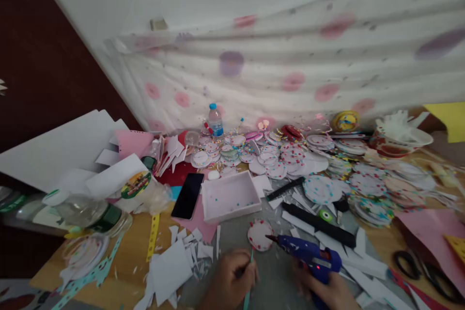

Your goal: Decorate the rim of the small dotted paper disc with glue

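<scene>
Item: small round white paper disc with a red-dotted rim [260, 235], lying flat on the grey middle strip of the cluttered wooden bench [119, 276], just in front of the shallow white cardboard tray [230, 196]. Tool: blue hot-glue gun with a lit red indicator [310, 257], its nozzle tip at the disc's right edge; contact cannot be told. Right hand [329, 290]: grip closed round the gun's handle, low in the view and partly cut off. Left hand [232, 281]: grip closed in a pinch on a thin teal stick [250, 276], which runs from near the disc's lower edge down past the fingers. Hazards, as judged: the hot nozzle sits close to the left fingers, so a slip could burn them; glue could string or drip onto the grey strip and catch the loose white paper offcuts [181, 261] nearby; the light disc is held down by nothing and could slide under the nozzle, leaving the stick off-centre. Surroundings: black phone [188, 195] left of the tray, black scissors [421, 269] at far right, heaps of finished dotted paper discs [319, 174] behind, clear plastic water bottle with a blue cap [215, 119] at the back.
</scene>
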The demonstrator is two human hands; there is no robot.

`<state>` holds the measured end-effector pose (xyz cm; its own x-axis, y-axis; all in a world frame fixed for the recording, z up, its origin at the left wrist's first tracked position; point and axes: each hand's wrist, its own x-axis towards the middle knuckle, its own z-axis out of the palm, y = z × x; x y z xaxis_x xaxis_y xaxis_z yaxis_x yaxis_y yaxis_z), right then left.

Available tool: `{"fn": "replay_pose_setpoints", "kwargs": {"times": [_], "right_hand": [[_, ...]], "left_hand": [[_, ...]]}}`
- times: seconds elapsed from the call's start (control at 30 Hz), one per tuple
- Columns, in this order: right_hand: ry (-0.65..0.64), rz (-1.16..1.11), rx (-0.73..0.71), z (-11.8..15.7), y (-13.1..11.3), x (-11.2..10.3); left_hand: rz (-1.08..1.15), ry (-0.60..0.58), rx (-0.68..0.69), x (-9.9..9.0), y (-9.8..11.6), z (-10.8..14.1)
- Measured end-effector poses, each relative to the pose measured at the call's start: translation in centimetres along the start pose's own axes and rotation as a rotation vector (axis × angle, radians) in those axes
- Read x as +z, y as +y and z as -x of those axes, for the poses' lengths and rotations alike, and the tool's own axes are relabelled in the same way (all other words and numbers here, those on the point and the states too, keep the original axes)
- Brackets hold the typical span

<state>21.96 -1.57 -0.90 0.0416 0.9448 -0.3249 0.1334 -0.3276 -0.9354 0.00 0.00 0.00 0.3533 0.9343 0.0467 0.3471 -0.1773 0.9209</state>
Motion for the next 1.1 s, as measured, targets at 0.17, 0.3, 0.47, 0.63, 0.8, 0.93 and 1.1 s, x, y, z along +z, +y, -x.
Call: {"fn": "replay_pose_setpoints", "kwargs": {"times": [0.17,0.3,0.47,0.63,0.8,0.93,1.1], "right_hand": [[-0.063,0.025,-0.006,0.3,-0.8,-0.4],[-0.129,0.098,-0.024,0.5,-1.4,-0.8],[-0.144,0.156,-0.035,0.9,-1.5,-0.8],[-0.141,0.138,-0.005,0.8,-1.1,-1.0],[-0.270,0.192,-0.046,0.1,-0.4,-1.6],[-0.281,0.202,-0.063,0.1,-0.6,-1.6],[-0.243,0.238,-0.033,0.3,-0.9,-1.4]], "left_hand": [[0.065,-0.039,0.032,-0.4,0.7,-0.2],[0.074,-0.073,0.041,-0.6,0.8,-0.2],[0.086,-0.103,0.049,-0.7,1.0,-0.2],[0.117,-0.141,0.038,-0.7,1.2,-0.3],[0.158,-0.137,0.028,-0.9,1.4,-0.4],[0.162,-0.141,0.028,-1.0,1.2,-0.3],[0.176,-0.154,0.039,-1.0,1.1,-0.4]]}}
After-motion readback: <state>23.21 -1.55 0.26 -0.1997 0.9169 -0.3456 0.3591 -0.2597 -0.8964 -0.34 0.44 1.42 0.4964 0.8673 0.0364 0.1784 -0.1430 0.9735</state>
